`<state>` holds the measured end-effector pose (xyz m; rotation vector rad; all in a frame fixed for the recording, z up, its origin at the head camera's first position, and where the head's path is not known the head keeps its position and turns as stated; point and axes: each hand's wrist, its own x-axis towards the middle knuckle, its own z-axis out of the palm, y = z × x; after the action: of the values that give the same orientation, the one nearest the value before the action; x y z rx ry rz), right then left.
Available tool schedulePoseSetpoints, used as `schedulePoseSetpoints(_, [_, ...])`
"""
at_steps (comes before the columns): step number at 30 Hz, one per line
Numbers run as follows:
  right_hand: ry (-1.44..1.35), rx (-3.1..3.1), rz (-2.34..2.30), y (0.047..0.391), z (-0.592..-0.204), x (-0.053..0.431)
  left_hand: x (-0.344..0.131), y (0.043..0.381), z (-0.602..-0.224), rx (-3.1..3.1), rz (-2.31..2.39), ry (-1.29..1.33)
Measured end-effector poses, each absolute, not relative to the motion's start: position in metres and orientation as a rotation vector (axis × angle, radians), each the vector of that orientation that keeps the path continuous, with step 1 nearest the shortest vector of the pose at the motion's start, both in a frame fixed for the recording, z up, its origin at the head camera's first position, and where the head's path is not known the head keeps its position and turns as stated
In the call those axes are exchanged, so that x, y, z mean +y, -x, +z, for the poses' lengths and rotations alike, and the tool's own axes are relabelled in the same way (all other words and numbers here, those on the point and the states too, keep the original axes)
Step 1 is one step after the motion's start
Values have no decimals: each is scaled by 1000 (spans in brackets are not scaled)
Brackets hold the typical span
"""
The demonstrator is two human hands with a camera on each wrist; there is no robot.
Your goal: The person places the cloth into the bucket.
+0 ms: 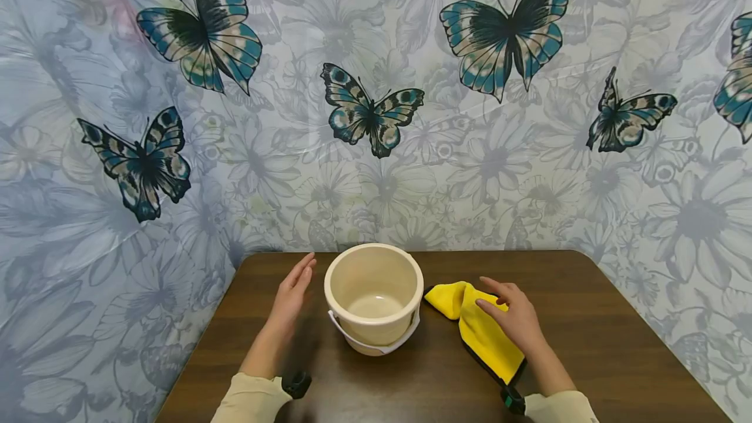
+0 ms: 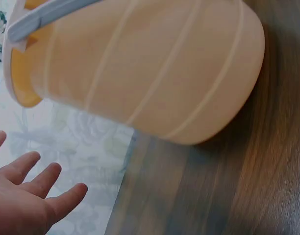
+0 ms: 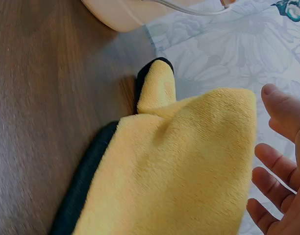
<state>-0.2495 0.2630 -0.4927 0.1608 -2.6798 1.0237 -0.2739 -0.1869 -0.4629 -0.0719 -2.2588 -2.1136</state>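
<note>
A cream plastic bucket (image 1: 375, 325) stands upright on the table, its pale handle (image 1: 376, 346) hanging down at the front; inside, only its bare bottom shows. To the left of it is my left hand (image 1: 291, 292), fingers extended and apart from the bucket wall. In the left wrist view those fingers (image 2: 66, 201) are spread beside the bucket (image 2: 150, 63). Right of the bucket lies a yellow cloth (image 1: 487, 338) with a dark edge, folded and bunched. Over its right side hovers my right hand (image 1: 517, 318), fingers loosely bent, with a gap to the cloth (image 3: 179, 161) in the right wrist view.
The brown wooden table (image 1: 599, 325) has rounded far corners. Directly behind it hangs a pale floral wall covering (image 1: 493, 168) with teal and black butterflies. Dark bands (image 1: 296, 384) sit on both wrists, over cream sleeves.
</note>
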Motion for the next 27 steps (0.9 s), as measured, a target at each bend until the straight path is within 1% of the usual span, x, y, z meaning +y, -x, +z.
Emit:
schedulePoseSetpoints(9, [-101,-2742,1090,255,-498,250,-167,273,-469,-2217,-2207,159])
schedulePoseSetpoints(15, [-123,-2750,1065,257,-500,246,-159,272,-473,-2205,-2228,136])
schedulePoseSetpoints(27, [-58,-2731,1046,258,-506,243,-155,270,-473,-2158,-2346,134])
